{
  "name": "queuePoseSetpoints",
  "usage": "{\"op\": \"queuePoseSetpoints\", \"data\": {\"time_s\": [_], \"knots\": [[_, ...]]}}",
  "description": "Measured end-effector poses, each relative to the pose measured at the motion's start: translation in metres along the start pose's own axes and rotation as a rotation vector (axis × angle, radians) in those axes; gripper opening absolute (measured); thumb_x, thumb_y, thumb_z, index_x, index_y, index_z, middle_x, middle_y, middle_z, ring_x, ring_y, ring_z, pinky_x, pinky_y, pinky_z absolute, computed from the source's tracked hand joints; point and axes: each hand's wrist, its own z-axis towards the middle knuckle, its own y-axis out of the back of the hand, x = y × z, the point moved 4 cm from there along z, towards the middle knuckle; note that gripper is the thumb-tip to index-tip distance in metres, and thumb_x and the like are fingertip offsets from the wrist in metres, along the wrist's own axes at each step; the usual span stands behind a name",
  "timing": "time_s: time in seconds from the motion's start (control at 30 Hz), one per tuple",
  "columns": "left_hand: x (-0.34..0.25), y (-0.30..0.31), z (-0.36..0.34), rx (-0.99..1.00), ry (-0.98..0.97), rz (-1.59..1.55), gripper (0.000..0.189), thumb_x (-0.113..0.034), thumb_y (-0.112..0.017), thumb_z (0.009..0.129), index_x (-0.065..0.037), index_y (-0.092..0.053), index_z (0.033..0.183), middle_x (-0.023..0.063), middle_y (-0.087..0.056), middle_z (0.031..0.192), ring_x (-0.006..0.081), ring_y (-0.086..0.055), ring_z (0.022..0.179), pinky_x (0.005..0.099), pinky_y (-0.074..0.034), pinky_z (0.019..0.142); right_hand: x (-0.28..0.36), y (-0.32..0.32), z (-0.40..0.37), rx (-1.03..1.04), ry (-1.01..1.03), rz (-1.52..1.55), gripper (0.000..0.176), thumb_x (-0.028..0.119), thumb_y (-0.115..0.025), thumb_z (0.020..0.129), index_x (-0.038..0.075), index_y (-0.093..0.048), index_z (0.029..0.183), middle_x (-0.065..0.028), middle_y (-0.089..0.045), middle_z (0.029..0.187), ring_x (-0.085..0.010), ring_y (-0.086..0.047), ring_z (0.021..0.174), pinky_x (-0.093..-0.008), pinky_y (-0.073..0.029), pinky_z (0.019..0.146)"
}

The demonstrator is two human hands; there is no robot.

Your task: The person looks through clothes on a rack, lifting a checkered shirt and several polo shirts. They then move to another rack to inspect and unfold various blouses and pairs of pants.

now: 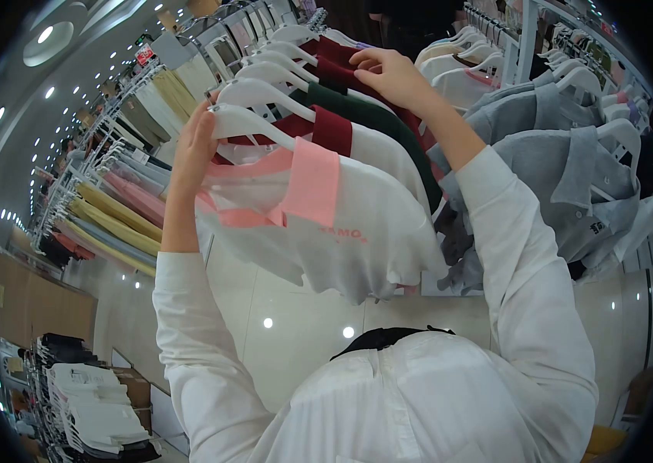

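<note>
My left hand [197, 139] is closed on the white hanger [245, 123] of the front shirt, close to its hook. That shirt [380, 208] is white with a pink collar [315, 181] and small pink lettering on the chest. My right hand [396, 73], fingers apart and slightly bent, rests at the shoulder of a dark red shirt [335, 65] farther back. Between the hands hang a white shirt with a dark red collar [332, 131] and a dark green shirt [372, 112], all on white hangers along the rail.
Grey collared shirts [554, 177] hang close on the right. Pale tops [457, 81] fill a rail behind. Yellow and pink garments [114, 212] line the left side. A stack of white garments [95, 405] sits lower left, above the shiny tiled floor [295, 339].
</note>
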Motion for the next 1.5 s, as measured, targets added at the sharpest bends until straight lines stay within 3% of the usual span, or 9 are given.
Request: {"op": "queuePoseSetpoints", "data": {"time_s": [0.07,0.17,0.27,0.33,0.43,0.63,0.8,1.0,1.5], "knots": [[0.002,-0.002,0.002,0.054,0.022,0.011,0.056,-0.047,-0.043,0.088,-0.004,-0.046,0.124,-0.0035,-0.048,0.074,0.0054,-0.039,0.060,0.0178,-0.033,0.055,-0.002,-0.002,0.004,-0.031,-0.008,-0.047,0.032,0.024,-0.060,0.076,0.006,-0.061,0.103,-0.0136,-0.063,0.095,-0.0238,-0.061,0.085,-0.0319,-0.046,0.078],[0.005,-0.004,0.004,0.026,-0.077,0.114,0.067,-0.056,-0.036,0.088,-0.001,-0.045,0.125,-0.0021,-0.046,0.064,0.0019,-0.027,0.048,0.0170,-0.018,0.043,-0.010,-0.002,0.022,-0.025,-0.027,-0.182,0.036,0.024,-0.060,0.076,0.005,-0.059,0.107,-0.0151,-0.062,0.098,-0.0255,-0.061,0.090,-0.0333,-0.046,0.079],[0.006,-0.003,0.005,0.010,-0.096,0.122,0.066,-0.055,-0.036,0.088,-0.001,-0.045,0.125,-0.0014,-0.046,0.064,0.0018,-0.027,0.048,0.0172,-0.019,0.043,-0.001,-0.021,0.035,0.275,0.066,-0.210,0.042,0.024,-0.059,0.081,0.005,-0.050,0.117,-0.0165,-0.061,0.101,-0.0281,-0.059,0.094,-0.0341,-0.045,0.083],[0.006,-0.003,0.003,0.045,-0.100,0.026,0.057,-0.048,-0.044,0.088,0.000,-0.051,0.117,-0.0004,-0.052,0.074,0.0064,-0.046,0.065,0.0190,-0.035,0.056,-0.005,-0.037,0.045,0.309,0.123,-0.223,0.043,0.025,-0.058,0.082,0.005,-0.049,0.119,-0.0163,-0.060,0.103,-0.0285,-0.058,0.096,-0.0346,-0.044,0.084],[-0.001,-0.004,-0.001,0.035,-0.120,0.045,0.056,-0.048,-0.044,0.088,0.001,-0.051,0.115,0.0001,-0.054,0.076,0.0073,-0.049,0.068,0.0197,-0.036,0.057,-0.012,-0.056,0.053,0.372,0.180,-0.235,0.045,0.026,-0.057,0.082,0.005,-0.046,0.120,-0.0171,-0.058,0.108,-0.0309,-0.055,0.100,-0.0361,-0.042,0.085],[-0.002,-0.001,-0.002,0.034,-0.055,0.148,0.051,-0.044,-0.046,0.089,-0.001,-0.052,0.115,-0.0004,-0.053,0.068,0.0070,-0.047,0.064,0.0202,-0.036,0.056,0.004,-0.028,0.059,0.188,0.216,-0.253,0.040,0.029,-0.059,0.079,0.005,-0.052,0.111,-0.0210,-0.057,0.103,-0.0363,-0.054,0.096,-0.0380,-0.043,0.083],[0.003,-0.004,0.003,0.019,-0.082,0.103,0.050,-0.042,-0.049,0.088,-0.001,-0.052,0.116,-0.0010,-0.051,0.064,0.0065,-0.046,0.062,0.0201,-0.036,0.055,-0.002,0.012,0.065,0.028,0.122,-0.121,0.041,0.022,-0.059,0.080,-0.003,-0.052,0.110,-0.0154,-0.060,0.100,-0.0209,-0.057,0.091,-0.0293,-0.043,0.081],[0.014,-0.005,0.016,0.003,-0.123,0.130,0.048,-0.039,-0.054,0.085,-0.005,-0.053,0.119,-0.0007,-0.052,0.060,0.0071,-0.046,0.058,0.0214,-0.037,0.053,0.019,0.054,-0.019,-0.099,-0.159,0.146,0.044,0.021,-0.059,0.083,-0.003,-0.047,0.118,-0.0094,-0.058,0.106,-0.0157,-0.054,0.095,-0.0252,-0.042,0.082],[0.030,-0.013,0.062,-0.023,-0.294,0.144,0.048,-0.044,-0.054,0.084,-0.010,-0.054,0.119,0.0061,-0.068,0.078,0.0080,-0.060,0.075,0.0212,-0.044,0.068,0.155,0.165,-0.167,-0.297,-0.236,-0.210,0.045,0.015,-0.054,0.088,-0.002,-0.040,0.127,-0.0069,-0.056,0.107,-0.0095,-0.052,0.096,-0.0219,-0.039,0.085]]}}
